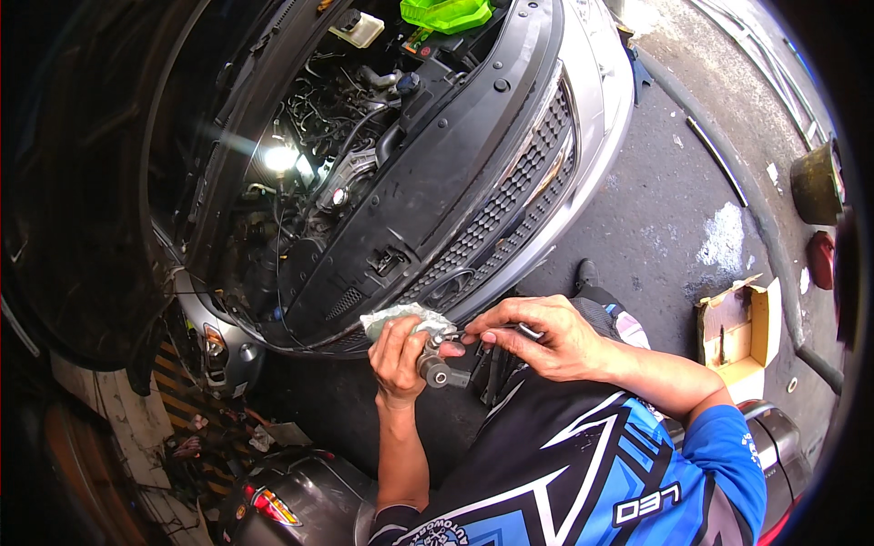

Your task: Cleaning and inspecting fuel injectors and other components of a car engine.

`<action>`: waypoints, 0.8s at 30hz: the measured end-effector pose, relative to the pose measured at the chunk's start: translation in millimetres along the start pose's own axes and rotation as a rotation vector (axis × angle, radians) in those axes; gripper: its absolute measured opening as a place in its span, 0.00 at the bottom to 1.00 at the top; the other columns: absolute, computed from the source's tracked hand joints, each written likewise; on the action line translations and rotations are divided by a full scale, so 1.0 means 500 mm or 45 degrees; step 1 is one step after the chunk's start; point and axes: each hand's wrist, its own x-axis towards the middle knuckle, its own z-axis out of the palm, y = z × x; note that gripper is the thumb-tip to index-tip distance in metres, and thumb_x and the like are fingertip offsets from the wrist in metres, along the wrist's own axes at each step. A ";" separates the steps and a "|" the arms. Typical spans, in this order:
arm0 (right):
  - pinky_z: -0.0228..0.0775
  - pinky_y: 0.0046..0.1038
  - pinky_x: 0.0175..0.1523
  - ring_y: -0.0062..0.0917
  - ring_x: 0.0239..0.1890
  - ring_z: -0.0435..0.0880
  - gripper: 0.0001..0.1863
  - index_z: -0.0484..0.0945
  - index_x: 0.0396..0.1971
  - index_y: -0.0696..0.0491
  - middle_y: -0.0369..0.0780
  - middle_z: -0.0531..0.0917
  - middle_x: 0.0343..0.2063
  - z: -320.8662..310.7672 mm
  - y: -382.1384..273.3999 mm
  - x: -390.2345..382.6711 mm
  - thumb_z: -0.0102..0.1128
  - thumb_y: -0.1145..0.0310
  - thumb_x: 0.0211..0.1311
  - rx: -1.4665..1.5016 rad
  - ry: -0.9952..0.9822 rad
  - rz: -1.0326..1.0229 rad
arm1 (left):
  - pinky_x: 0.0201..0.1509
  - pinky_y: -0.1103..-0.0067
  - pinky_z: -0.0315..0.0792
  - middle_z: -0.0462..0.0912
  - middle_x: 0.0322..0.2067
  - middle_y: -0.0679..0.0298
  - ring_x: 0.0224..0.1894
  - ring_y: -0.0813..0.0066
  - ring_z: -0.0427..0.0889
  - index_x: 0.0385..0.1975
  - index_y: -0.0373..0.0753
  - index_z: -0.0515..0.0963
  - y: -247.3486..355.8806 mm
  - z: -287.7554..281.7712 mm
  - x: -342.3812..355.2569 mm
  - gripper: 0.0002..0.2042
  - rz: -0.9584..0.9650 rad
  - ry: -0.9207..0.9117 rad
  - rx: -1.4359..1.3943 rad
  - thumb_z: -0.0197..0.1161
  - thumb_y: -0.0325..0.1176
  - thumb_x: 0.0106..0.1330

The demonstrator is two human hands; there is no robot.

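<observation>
My left hand (398, 362) is closed around a metal cylindrical part with a black connector, apparently an injector (431, 362), together with a crumpled pale rag (382, 320). My right hand (537, 337) is closed on a slim metal tool (530, 329), its fingertips at the upper end of the part; the tool's tip is too small to make out. Both hands are in front of the silver car's grille (501, 200). Behind it the engine bay (355, 118) is open, with a lit work lamp (280, 158) inside.
A green tray (446, 13) sits atop the engine bay. An open cardboard box (765, 323), a bucket (815, 182) and a hose (783, 255) lie at the right. Dark scooter bodies (282, 482) border the bottom. A shoe (587, 273) shows beyond my right arm.
</observation>
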 end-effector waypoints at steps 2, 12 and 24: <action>0.83 0.34 0.45 0.37 0.41 0.91 0.08 0.83 0.48 0.55 0.43 0.89 0.41 0.002 0.001 0.001 0.61 0.72 0.73 -0.005 -0.007 0.000 | 0.30 0.67 0.81 0.83 0.33 0.56 0.31 0.56 0.87 0.31 0.37 0.74 0.000 0.000 -0.002 0.26 0.001 0.003 0.007 0.78 0.54 0.58; 0.83 0.34 0.46 0.38 0.42 0.91 0.09 0.83 0.48 0.57 0.44 0.89 0.40 0.007 0.002 -0.002 0.62 0.75 0.72 -0.054 0.074 -0.095 | 0.30 0.68 0.81 0.83 0.33 0.57 0.31 0.56 0.86 0.30 0.37 0.74 0.000 -0.001 -0.003 0.25 -0.010 -0.011 0.007 0.79 0.53 0.57; 0.84 0.32 0.45 0.35 0.40 0.91 0.10 0.83 0.49 0.57 0.44 0.89 0.40 0.007 -0.003 -0.001 0.62 0.75 0.72 -0.019 0.092 -0.036 | 0.30 0.67 0.81 0.83 0.33 0.56 0.31 0.55 0.86 0.30 0.37 0.74 0.002 0.001 0.001 0.26 -0.014 0.004 -0.007 0.78 0.54 0.58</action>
